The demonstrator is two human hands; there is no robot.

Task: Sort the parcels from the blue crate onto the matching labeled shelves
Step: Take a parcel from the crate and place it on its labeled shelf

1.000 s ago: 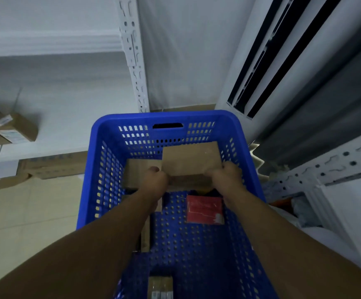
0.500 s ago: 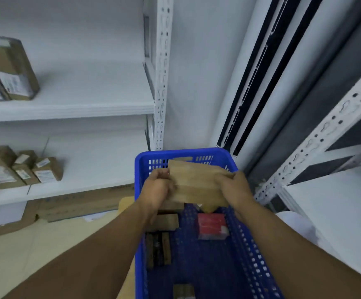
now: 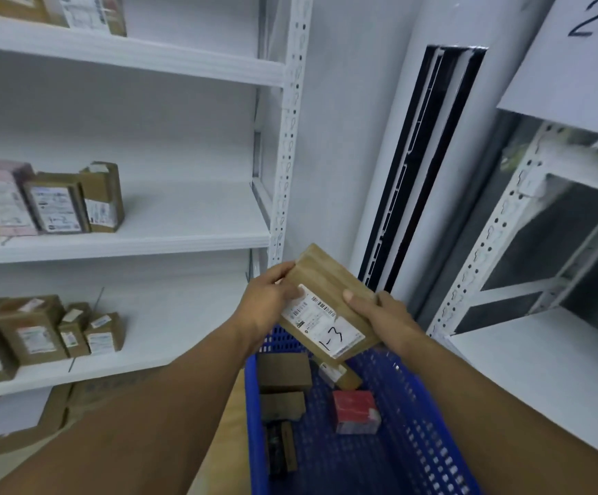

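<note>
A flat brown cardboard parcel (image 3: 329, 291) is held tilted above the blue crate (image 3: 429, 416), its white label showing a handwritten "1-3". My left hand (image 3: 267, 301) grips its left edge and my right hand (image 3: 379, 312) grips its right edge. Inside the crate lie several parcels: brown boxes (image 3: 283, 371) at the left and a red box (image 3: 356, 410) in the middle. White shelves (image 3: 183, 237) stand to the left, with labelled parcels (image 3: 58, 205) standing on them.
A second white rack (image 3: 540, 355) stands at the right with a paper sign (image 3: 583, 51) reading "2-". A tall white unit with a dark vent (image 3: 415, 166) fills the corner. Cardboard boxes (image 3: 15, 419) sit on the floor under the left shelves.
Both hands lifted the parcel out of the crate and turned it so its label faces up. The view rose from the crate toward the shelves.
</note>
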